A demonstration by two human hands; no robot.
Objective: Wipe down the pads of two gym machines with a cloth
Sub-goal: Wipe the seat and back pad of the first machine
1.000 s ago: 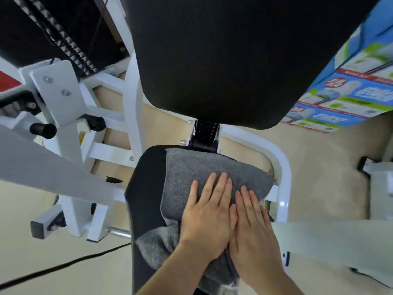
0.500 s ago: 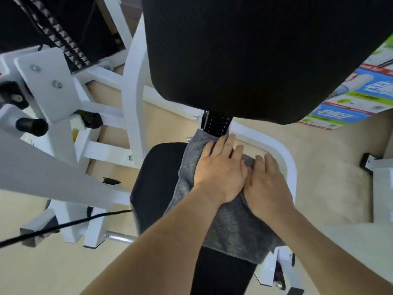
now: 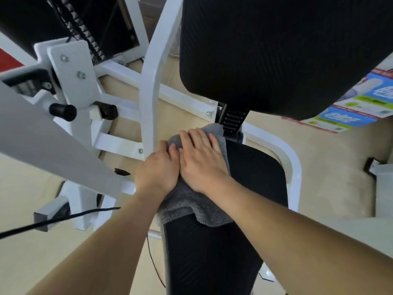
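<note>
Both hands lie flat, side by side and touching, on a grey cloth (image 3: 191,201): left hand (image 3: 158,171) and right hand (image 3: 200,158), each grip spread wide with fingers extended, pressing rather than clasping. The cloth sits under the palms on the far left corner of the black seat pad (image 3: 251,177), trailing nearward. Flat palms presumably spread pressure for wiping; the backrest pad (image 3: 276,50) stands beyond the fingertips.
</note>
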